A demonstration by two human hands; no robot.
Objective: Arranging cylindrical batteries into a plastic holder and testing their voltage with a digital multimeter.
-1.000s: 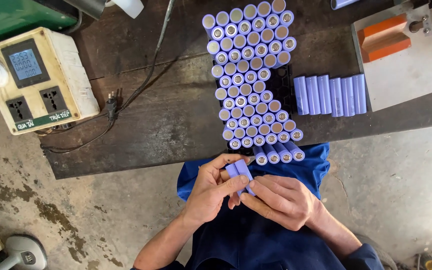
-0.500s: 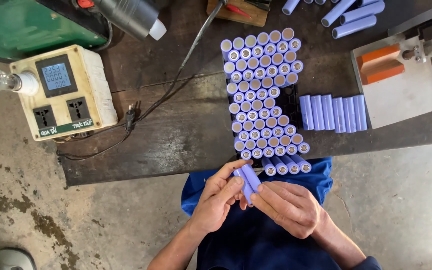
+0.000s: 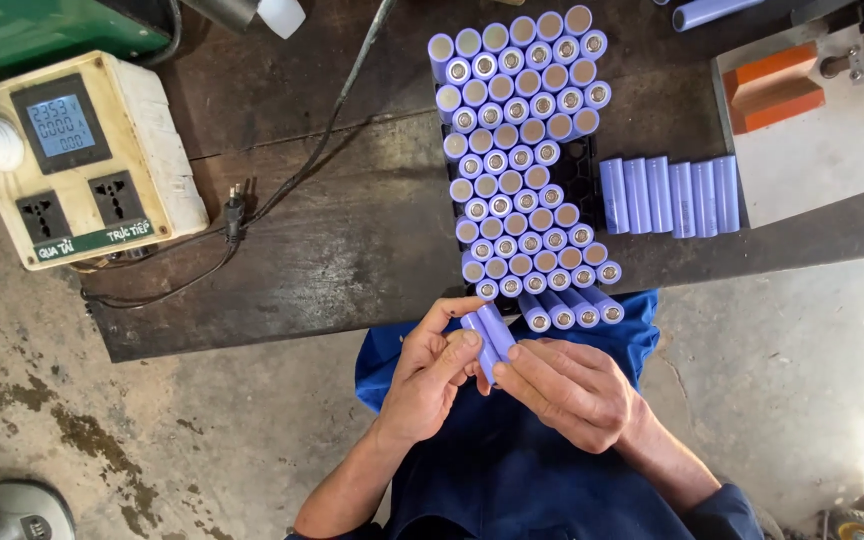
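Both hands, left hand [image 3: 432,385] and right hand [image 3: 567,390], grip two purple cells [image 3: 488,340] at frame centre. The rack [image 3: 522,150] looks nearly full; six cells [image 3: 667,195] lie spare on the bench [image 3: 352,220].

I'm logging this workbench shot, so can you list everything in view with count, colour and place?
held cells: two or three, lilac, between both hands at bench edge
upright cells: dozens, lilac, packed in black holder at bench centre
lying cells: six, lilac, row right of the holder
meter box: one, cream, two sockets and a screen, bench left
plug and cable: one, black, beside the box
orange block: one, on grey plate, top right
bench: one, dark wood
left hand: gripping cells
right hand: gripping cells
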